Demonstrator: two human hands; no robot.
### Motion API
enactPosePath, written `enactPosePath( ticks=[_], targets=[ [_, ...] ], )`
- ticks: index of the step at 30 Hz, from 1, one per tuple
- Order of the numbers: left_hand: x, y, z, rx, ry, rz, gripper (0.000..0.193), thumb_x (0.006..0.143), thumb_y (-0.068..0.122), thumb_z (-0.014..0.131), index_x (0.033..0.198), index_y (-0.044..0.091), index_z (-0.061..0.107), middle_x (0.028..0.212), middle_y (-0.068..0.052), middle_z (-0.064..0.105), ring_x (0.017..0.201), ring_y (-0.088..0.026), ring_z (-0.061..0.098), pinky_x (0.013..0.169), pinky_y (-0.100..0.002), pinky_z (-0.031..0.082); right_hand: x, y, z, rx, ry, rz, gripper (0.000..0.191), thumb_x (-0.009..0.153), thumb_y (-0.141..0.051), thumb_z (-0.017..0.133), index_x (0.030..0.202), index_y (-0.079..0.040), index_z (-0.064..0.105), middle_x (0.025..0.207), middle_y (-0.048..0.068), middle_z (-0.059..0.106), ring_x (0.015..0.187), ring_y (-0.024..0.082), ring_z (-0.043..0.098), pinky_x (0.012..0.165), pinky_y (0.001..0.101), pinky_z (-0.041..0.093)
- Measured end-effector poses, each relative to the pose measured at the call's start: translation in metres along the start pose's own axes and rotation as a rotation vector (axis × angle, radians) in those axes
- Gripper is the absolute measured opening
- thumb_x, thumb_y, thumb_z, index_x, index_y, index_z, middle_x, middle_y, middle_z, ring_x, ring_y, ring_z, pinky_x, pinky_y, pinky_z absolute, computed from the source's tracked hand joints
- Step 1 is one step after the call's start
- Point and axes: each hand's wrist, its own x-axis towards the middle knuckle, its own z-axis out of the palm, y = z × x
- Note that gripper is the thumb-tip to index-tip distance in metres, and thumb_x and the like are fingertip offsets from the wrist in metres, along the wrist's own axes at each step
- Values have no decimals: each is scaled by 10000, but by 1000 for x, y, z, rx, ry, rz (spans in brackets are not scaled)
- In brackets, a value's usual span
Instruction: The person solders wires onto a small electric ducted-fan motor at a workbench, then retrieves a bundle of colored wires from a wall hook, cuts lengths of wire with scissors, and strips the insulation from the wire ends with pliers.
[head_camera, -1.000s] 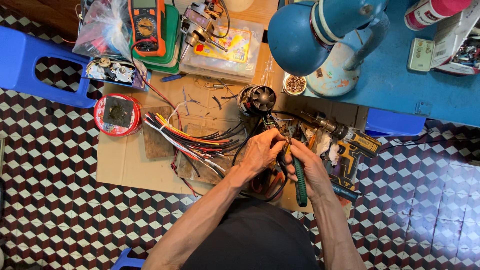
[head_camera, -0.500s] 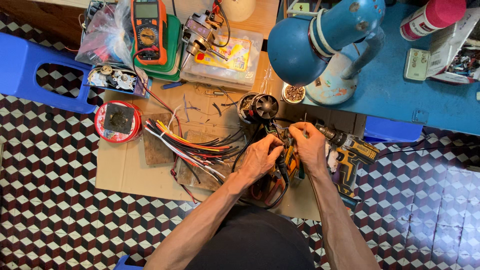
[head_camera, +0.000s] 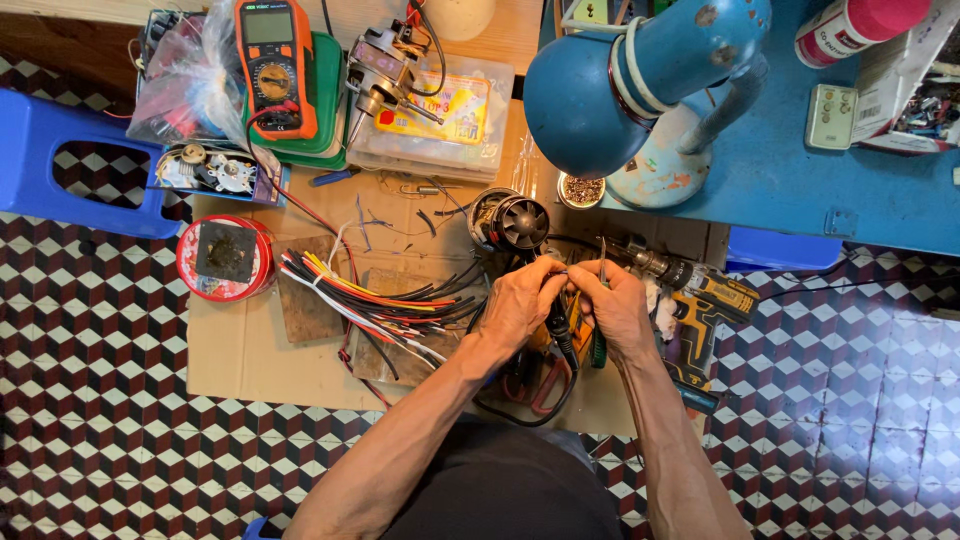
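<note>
My forearms come up from the bottom of the view and meet over a sheet of cardboard (head_camera: 240, 360) laid on the checkered tile floor (head_camera: 90, 440). My left hand (head_camera: 520, 305) is clenched, thumb and fingertips pinched on a thin black wire (head_camera: 560, 325) that loops down under my wrist. My right hand (head_camera: 618, 308) is curled tight too, fingertips meeting the left ones; it grips a slim tool with a green handle (head_camera: 598, 345), its thin metal tip poking up past my knuckles. What exactly sits between the fingertips is too small to tell.

Just left of my hands lies a fanned bundle of wires (head_camera: 370, 295), red, yellow, orange, white and black, the ends spread toward a round red tin (head_camera: 225, 258). Just right, a yellow and black cordless drill (head_camera: 695, 300) lies on its side.

Just above my fingers sits a small motor (head_camera: 512, 220), round, dark, with fan-like blades showing at its face, resting on the cardboard.

Farther off: an orange multimeter (head_camera: 275, 60) on a green tray, a clear plastic box (head_camera: 440, 120), a blue stool (head_camera: 60, 160), and a blue desk lamp (head_camera: 640, 90) on a blue table (head_camera: 800, 190).
</note>
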Motion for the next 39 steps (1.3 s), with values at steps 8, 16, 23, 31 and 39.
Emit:
enactPosePath(
  ticks=[8,16,23,31,39],
  targets=[
    [3,4,-3,7,24,-39,138,960,177,683,1019,56,712,852,-182,723,758,-350,722,643,-407,553,-14,-2,-8,107,-19,94,510,1135,-426,535,1151,74,632,697,66,523,525,103,473,447,211,379],
    [6,6,-4,-23,11,-57,140,947,163,683,1035,62,725,886,-165,733,768,-336,731,653,-399,565,-29,-7,3,70,-153,103,616,975,-235,580,1530,-32,404,842,32,614,631,65,538,457,195,436],
    [5,4,-6,-34,6,-1,139,957,149,674,1041,47,717,919,-157,737,813,-329,729,695,-390,568,-19,0,-4,267,-133,162,552,999,-190,583,1494,22,460,848,45,637,637,71,569,452,177,452],
    [4,4,-8,-49,-13,-13,154,967,153,661,1054,38,715,909,-154,726,797,-317,720,697,-395,562,-18,-4,-5,449,-210,180,520,1030,-212,571,1470,49,476,810,19,596,622,63,555,451,171,450],
    [5,-3,-4,-21,-28,-1,157,978,162,650,1051,39,716,929,-156,731,815,-327,724,711,-398,568,-28,-14,-2,187,-175,149,598,971,-216,600,1515,-28,435,792,17,601,593,56,561,421,174,443]
  ],
)
